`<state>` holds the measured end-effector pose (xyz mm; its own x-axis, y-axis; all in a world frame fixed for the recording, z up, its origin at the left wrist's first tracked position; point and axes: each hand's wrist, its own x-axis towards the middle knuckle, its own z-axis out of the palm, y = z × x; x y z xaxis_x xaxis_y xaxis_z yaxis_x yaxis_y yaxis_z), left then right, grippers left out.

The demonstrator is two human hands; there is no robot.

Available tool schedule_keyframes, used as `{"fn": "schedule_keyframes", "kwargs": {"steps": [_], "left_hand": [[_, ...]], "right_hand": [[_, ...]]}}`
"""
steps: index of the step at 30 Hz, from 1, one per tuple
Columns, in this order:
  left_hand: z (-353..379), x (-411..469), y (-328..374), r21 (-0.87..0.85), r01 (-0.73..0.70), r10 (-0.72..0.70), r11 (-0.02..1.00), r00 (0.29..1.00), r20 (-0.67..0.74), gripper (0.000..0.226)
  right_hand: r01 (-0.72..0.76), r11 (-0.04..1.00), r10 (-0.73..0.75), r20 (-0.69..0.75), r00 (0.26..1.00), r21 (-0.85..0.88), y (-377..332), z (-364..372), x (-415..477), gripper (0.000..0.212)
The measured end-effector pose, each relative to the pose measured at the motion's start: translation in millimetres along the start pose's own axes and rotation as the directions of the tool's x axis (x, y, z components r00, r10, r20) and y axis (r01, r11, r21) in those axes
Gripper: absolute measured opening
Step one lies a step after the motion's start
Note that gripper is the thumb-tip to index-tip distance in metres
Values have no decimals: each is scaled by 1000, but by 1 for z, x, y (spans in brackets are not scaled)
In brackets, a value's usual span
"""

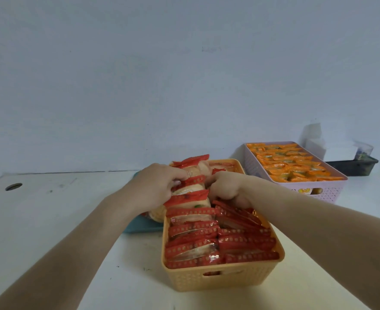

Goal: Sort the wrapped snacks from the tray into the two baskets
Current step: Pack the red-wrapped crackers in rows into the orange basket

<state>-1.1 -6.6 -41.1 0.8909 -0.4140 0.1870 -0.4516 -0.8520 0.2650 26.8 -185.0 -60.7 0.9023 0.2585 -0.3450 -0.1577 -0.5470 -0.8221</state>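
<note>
Head view: red-edged clear snack packets (pixel 193 245) upright in orange basket (pixel 218 281)

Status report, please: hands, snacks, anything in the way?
Left hand and right hand grip a bunch of red snacks at the orange basket's far end. It is nearly full; pink basket packed with orange snacks. Tray mostly hidden; nothing in the way.

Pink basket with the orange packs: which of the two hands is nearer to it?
Right. The right hand is left of the pink basket, gripping the red packs; the left hand grips them from their far side, farther away.
</note>
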Motion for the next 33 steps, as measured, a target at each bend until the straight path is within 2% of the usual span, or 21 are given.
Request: {"fn": "schedule_keyframes", "kwargs": {"steps": [2,5,7,9,11,14,16,18,19,22,26,29,31,33], "left_hand": [[0,1,-3,15,-18,18,1000,1000,3,47],[-2,1,-6,55,-34,35,998,999,-21,44],[-2,1,-7,69,-33,34,997,999,-21,44],[-1,2,-6,84,-40,40,996,999,3,40],[0,6,-6,121,-48,42,992,998,46,34],[0,13,-3,264,-80,54,961,993,105,30],[0,15,4,388,-123,86,914,990,111,23],[4,15,13,504,-172,117,847,983,138,27],[6,14,17,548,-187,121,815,980,155,28],[11,13,18,557,-177,104,811,982,160,27],[5,12,10,254,-44,23,966,996,84,32],[2,5,9,148,-21,7,989,996,90,33],[4,2,9,137,-31,10,990,988,155,29],[7,1,11,122,-32,10,992,984,180,27]], "right_hand": [[10,1000,-10,37,999,-2,-1,-1,-3,37],[48,991,-36,93,995,-123,-9,-7,-8,33],[64,970,-49,68,996,-236,-15,-14,-10,30],[62,963,-49,54,997,-262,-19,-20,-14,29],[61,959,-41,78,996,-277,-19,-28,-16,41],[82,940,-53,95,994,-331,-20,-40,-18,51],[120,901,-110,50,993,-416,-22,-45,-18,45],[155,831,-203,-31,979,-534,-25,-51,-20,37],[159,830,-227,-62,972,-534,-24,-56,-20,35],[144,935,-167,-44,985,-325,-22,-68,-27,29],[226,956,-248,-105,963,-184,-19,-70,-34,16],[248,967,-238,-131,962,60,-19,-68,-34,22],[238,914,-205,-135,970,328,-15,-62,-32,23],[194,792,-158,-113,981,579,-10,-56,-31,21]]}}
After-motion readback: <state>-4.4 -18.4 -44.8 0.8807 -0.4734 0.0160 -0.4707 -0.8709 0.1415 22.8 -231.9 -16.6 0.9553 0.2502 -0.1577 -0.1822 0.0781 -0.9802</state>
